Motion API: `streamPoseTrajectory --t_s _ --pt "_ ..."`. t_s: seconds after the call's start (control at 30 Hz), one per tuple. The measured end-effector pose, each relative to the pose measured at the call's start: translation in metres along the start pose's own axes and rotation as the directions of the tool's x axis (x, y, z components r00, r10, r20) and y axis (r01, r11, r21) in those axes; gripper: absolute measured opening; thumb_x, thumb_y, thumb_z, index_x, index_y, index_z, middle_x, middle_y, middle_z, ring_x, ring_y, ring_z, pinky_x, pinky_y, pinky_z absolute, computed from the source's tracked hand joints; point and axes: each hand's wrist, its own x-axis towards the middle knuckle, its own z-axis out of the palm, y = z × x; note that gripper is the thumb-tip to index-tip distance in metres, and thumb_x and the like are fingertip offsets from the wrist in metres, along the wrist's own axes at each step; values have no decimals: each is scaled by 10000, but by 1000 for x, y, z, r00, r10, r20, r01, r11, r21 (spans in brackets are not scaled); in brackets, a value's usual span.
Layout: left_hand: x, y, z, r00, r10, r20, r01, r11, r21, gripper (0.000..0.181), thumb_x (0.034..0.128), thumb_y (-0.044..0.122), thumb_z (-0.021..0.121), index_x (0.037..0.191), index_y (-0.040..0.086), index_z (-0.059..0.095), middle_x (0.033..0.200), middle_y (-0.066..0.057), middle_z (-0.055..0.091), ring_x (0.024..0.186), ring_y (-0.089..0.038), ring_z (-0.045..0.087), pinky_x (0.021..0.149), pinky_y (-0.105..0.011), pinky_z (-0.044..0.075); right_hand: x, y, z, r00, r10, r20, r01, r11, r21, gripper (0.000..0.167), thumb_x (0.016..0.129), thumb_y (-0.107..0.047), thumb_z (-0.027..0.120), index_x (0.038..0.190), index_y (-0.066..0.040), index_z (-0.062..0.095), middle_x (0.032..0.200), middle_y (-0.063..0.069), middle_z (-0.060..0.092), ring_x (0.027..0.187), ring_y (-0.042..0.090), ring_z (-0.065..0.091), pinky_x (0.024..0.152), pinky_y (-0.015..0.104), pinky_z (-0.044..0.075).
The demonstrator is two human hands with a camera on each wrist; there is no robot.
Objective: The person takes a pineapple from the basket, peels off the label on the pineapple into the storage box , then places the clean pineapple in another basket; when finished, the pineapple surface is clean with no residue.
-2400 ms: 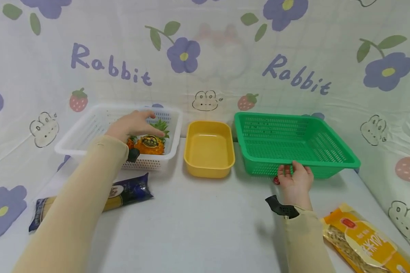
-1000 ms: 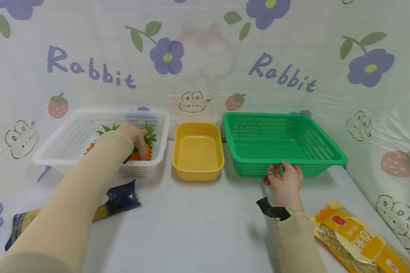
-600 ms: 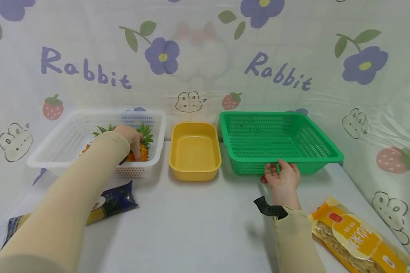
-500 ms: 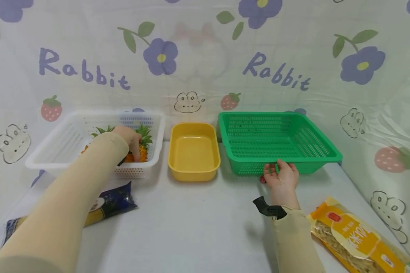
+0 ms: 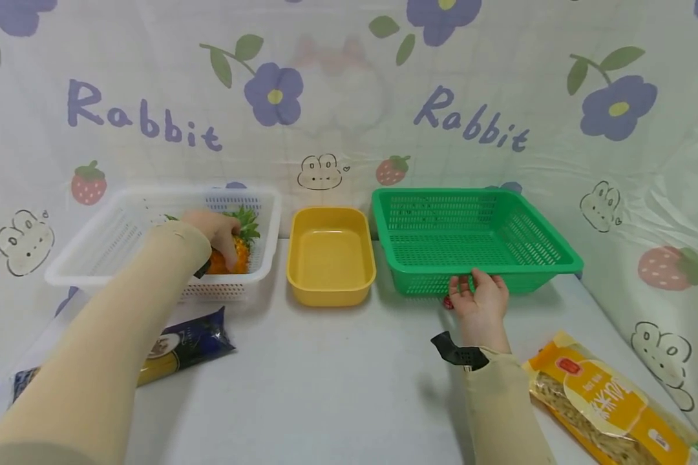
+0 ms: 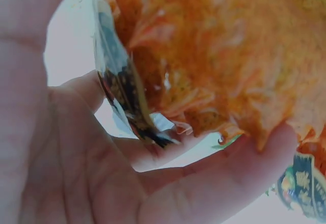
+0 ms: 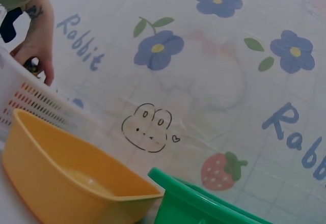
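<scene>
Bag (image 5: 611, 394): yellow, near right; red badge and large white characters, slanted and not surely readable.
Blue pack (image 5: 192, 342): near left, partly under the left sleeve (image 5: 93, 361); pale round emblem, lettering too small.
Right hand (image 5: 479, 310): fingertips at the green basket's front rim, fingers loosely bent; cannot tell whether they pinch it.
Small red thing (image 5: 448, 302): just beside those fingers, mostly hidden.
Green basket (image 5: 454, 245): right side, slotted, mesh floor showing.
Yellow tub (image 5: 331, 258): between the baskets, smooth-walled.
White basket (image 5: 93, 280): left side, holding the pineapple; more green leaves (image 5: 170, 217) show beyond the sleeve.
Left hand (image 5: 209, 229): spread round the pineapple, holding it.
Pineapple (image 5: 241, 258): right part of the white basket, orange, leafy; black-and-gold label (image 6: 122, 81), characters blurred.
Backdrop (image 5: 349, 77): "Rabbit" printed twice, in purple.
</scene>
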Motion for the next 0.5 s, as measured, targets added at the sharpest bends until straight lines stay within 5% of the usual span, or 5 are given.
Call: streamPoseTrajectory --t_s 0.5 --pt "-19 -7 -33 997 67 26 -67 997 24 847 668 322 770 1396 194 355 1400 -253 307 1158 -395 333 937 -522 401 0 1 0 1000 14 17 -13 1000 -22 669 924 -20 483 1380 -409 186 1084 -34 348 913 154 401 799 274 404"
